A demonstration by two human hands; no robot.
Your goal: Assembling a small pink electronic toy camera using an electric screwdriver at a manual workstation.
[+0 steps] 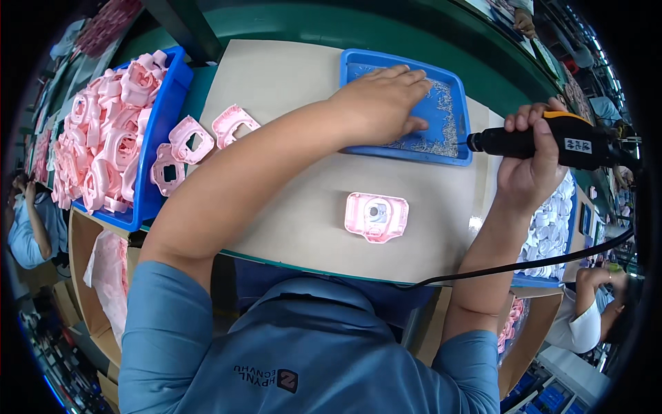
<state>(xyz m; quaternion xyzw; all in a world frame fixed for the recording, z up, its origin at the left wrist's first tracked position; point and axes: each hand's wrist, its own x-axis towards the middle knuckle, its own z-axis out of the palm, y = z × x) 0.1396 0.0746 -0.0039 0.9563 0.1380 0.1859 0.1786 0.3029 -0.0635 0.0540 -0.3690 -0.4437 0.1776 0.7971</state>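
Left fingers (pixel 407 77) extended, thumb apart, over the blue tray (pixel 434 159) of small metal pieces (pixel 447 127), screws by the look of them. Left hand (pixel 379 103) reads as open; can't tell if it touches or has anything under the palm. Right hand (pixel 531 162) is wrapped around a black power driver (pixel 579 143), nose toward the tray's right side.

Pink housing (pixel 376 217) sits on the counter (pixel 296 221), nearer the body than the tray, neither hand on it. My read: screw pickup step, no fastening yet. Next move calls for a clean pinch on one piece, driver kept clear.

Farther out: loose pink frames (pixel 165 170) at left, one partly behind the forearm, beside a heaped blue bin (pixel 148 169).

Hard to see: driver bit, cord end (cut off), white parts (pixel 548 221) partly behind the right arm.
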